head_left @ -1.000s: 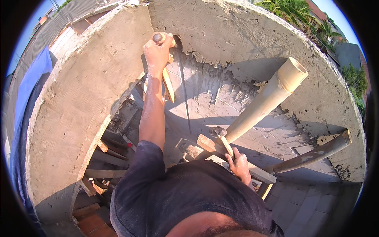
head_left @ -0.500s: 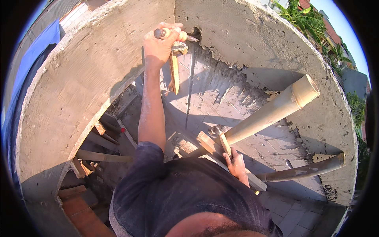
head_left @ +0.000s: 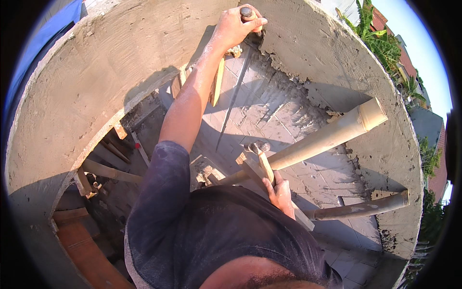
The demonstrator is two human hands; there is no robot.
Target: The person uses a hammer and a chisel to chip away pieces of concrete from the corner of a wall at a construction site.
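My left hand [head_left: 233, 30] is stretched far forward into the corner of the concrete walls. Its fingers are wrapped round a chisel [head_left: 247, 13] with a wooden handle and a dark butt end; the blade is mostly hidden behind the hand. Just below lies the rough, broken lower edge of the wall [head_left: 276, 60]. Nearer to my body, my right hand [head_left: 281, 193] grips the wooden handle of a hammer [head_left: 265, 165]. Its dark metal head points away from me, beside a thick bamboo pole [head_left: 327, 137].
A curving concrete wall [head_left: 91, 72] surrounds me on the left, front and right. A second, darker bamboo pole [head_left: 361, 208] leans at the right. Timber pieces [head_left: 218, 82] stand under my left forearm. Reddish boards [head_left: 89, 245] lie low at the left, past the wall's lower edge.
My left hand has moved forward and right with the chisel, deeper into the corner. My right hand and the hammer have shifted slightly left in the view, which has also shifted.
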